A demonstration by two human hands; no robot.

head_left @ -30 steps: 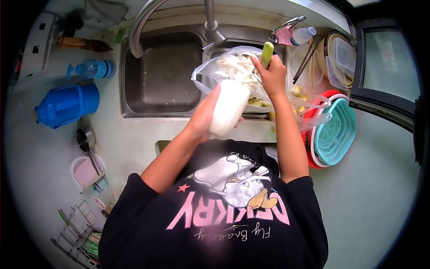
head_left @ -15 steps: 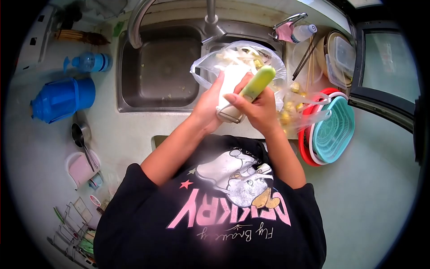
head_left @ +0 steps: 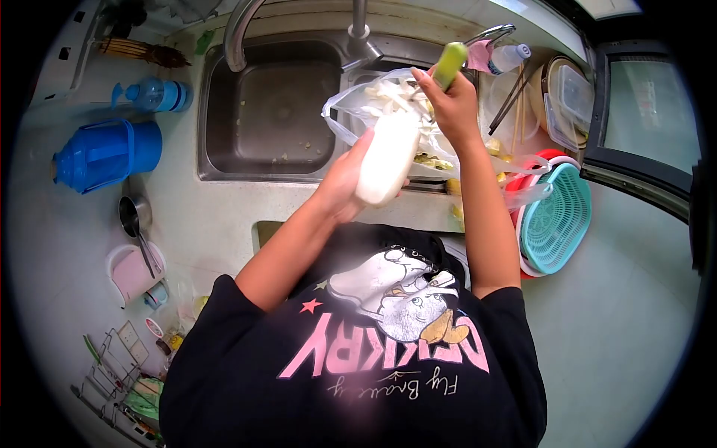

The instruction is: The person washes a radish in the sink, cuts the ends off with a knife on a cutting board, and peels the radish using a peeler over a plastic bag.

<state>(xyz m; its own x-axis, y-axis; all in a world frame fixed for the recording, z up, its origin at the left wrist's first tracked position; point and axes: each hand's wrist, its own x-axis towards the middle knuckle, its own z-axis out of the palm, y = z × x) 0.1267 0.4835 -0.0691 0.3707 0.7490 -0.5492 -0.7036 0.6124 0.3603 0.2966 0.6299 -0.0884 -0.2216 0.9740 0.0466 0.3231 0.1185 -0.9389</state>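
My left hand (head_left: 343, 183) is wrapped round a peeled white radish (head_left: 388, 158), which is tilted with its near end toward my body. In my right hand (head_left: 454, 110) is the green handle of a peeler (head_left: 450, 64); its blade end is near the far end of the radish and hard to make out. Beyond the radish, an open clear plastic bag (head_left: 345, 106) sits over the smaller sink bowl. Pale strips of peel (head_left: 390, 92) lie in the bag.
The larger steel sink bowl (head_left: 269, 112) has small scraps in it, with a faucet (head_left: 237, 45) above. At right stand nested plastic baskets (head_left: 556, 220), chopsticks (head_left: 508, 101) and a bottle (head_left: 509, 58). A blue thermos (head_left: 108, 155) and a pump bottle (head_left: 155, 97) are at left.
My right hand and the peeler have moved away from my body, from the radish's near end toward its far end. My left hand keeps its hold on the radish.
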